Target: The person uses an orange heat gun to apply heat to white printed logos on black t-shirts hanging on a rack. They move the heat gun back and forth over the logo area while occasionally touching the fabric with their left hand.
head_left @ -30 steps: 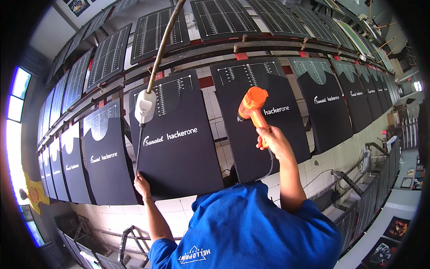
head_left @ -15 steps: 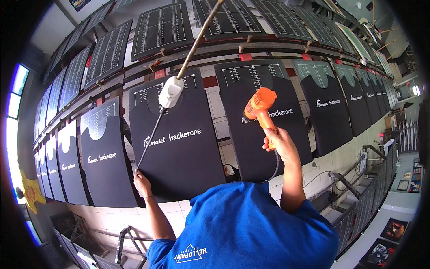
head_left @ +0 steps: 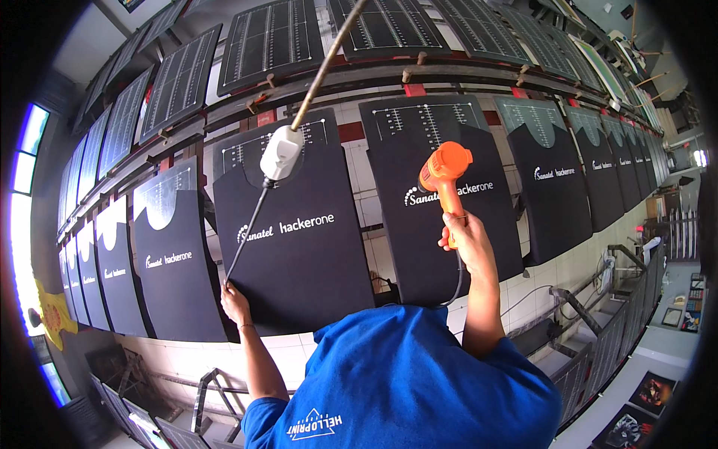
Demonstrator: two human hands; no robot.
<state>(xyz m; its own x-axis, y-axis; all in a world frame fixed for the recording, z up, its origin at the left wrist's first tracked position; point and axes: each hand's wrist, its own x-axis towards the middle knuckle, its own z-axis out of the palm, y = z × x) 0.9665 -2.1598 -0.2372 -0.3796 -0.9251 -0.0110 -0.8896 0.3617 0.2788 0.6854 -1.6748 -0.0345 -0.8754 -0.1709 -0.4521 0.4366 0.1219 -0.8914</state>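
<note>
Black shirts (head_left: pixel 303 247) on printing boards (head_left: pixel 269 37)

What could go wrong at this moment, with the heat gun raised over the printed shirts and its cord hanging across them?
1. The right hand holds the orange heat gun close to a black shirt's white print; lingering in one spot might scorch it.
2. The left hand grips the black cable beneath the white plug; the cable crosses the neighbouring shirt and might smear its print if still wet.
3. Pulling could loosen the plug.
</note>
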